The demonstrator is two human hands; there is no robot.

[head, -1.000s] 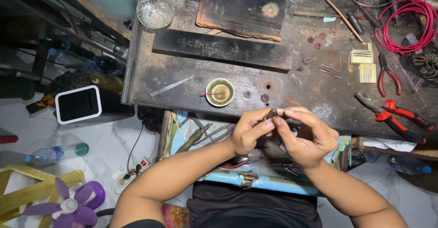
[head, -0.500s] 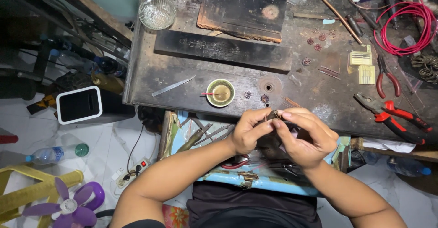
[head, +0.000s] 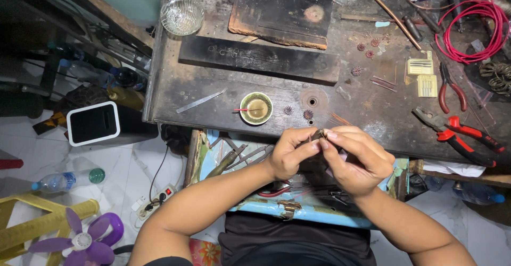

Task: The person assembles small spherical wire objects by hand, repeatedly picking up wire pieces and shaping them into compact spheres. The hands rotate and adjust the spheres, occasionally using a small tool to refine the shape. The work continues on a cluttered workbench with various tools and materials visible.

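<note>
Hands: left hand (head: 290,154), right hand (head: 354,157) pinch small dark piece (head: 318,134) | bowl (head: 256,108), pliers (head: 460,135) nearby

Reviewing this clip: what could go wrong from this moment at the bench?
The small dark piece pinched between the left hand and right hand sits past the bench edge; if it slips, it may drop into the cluttered open drawer. An elbow swing could also tip the small bowl.

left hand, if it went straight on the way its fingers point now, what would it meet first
The left hand points right, at the right hand; their fingertips already meet over a small dark piece, so likely that piece and those fingers first.
</note>
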